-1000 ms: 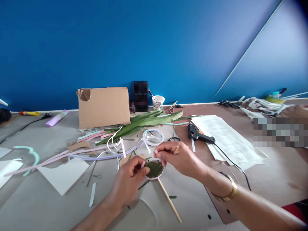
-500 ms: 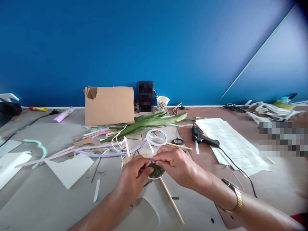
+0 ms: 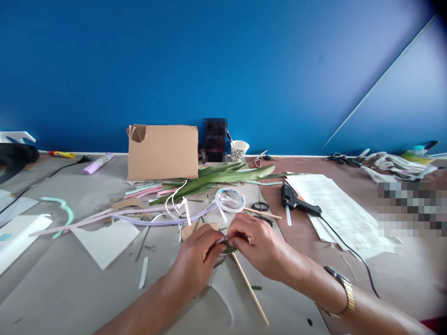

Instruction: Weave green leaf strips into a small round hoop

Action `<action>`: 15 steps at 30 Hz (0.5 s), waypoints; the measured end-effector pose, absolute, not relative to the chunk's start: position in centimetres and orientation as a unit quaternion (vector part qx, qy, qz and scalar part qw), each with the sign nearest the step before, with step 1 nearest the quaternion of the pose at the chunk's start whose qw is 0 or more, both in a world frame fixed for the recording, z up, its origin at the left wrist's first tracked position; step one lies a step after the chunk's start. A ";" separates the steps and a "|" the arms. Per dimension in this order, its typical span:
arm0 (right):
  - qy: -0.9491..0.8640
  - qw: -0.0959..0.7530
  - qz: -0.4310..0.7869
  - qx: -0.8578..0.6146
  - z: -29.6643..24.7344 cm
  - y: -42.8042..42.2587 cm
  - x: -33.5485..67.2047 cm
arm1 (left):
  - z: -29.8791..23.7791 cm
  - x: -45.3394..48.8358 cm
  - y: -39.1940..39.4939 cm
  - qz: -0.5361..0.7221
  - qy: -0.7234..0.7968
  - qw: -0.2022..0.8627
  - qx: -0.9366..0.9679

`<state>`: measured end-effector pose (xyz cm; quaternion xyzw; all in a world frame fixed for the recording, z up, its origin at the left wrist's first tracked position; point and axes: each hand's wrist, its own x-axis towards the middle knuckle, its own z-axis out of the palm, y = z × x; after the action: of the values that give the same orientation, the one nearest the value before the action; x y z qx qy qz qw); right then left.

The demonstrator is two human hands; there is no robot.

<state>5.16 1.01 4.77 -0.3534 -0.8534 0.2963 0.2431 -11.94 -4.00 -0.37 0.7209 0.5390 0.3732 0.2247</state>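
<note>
The grey counter (image 3: 70, 288) runs to a blue wall and is strewn with craft scraps. At the back stands a cardboard box (image 3: 162, 151), with a sheaf of long green leaves (image 3: 223, 177) lying in front of it. To the right lie printed paper sheets (image 3: 335, 204), and a black glue gun (image 3: 296, 201) rests at their near edge. A coil of white strip (image 3: 230, 199) sits just beyond the hands.

The left hand (image 3: 195, 263) and the right hand (image 3: 260, 246) meet low over the counter, fingertips touching. Each grip is closed in a pinch on a small green disc (image 3: 228, 250), which is mostly hidden between the fingers. A thin wooden stick (image 3: 250, 291) runs from under the disc towards the person and rests on the counter.

The disc looks light and thin, a card round faced with leaf strips, so it probably bends and creases easily. Its rim seems the safest place to pinch, with light pressure. The stick looks stiff but slender and likely to snap if levered. Whether it is fixed to the disc cannot be told.
</note>
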 end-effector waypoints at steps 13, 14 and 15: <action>-0.889 0.312 0.185 -0.281 4.3 0.1 6.1 | 0.7 -11.6 -3.9 0.416 0.473 0.158 0.761; -0.893 0.312 0.168 -0.277 4.4 0.1 6.2 | 0.9 -11.5 -3.8 0.416 0.474 0.156 0.760; -0.896 0.312 0.155 -0.275 4.4 0.2 6.3 | 1.1 -11.4 -3.8 0.413 0.476 0.155 0.760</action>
<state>6.32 0.20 4.40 -0.2745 -0.8962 0.1546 0.3123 -11.43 -3.80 1.10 0.7603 0.4765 0.4134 0.1552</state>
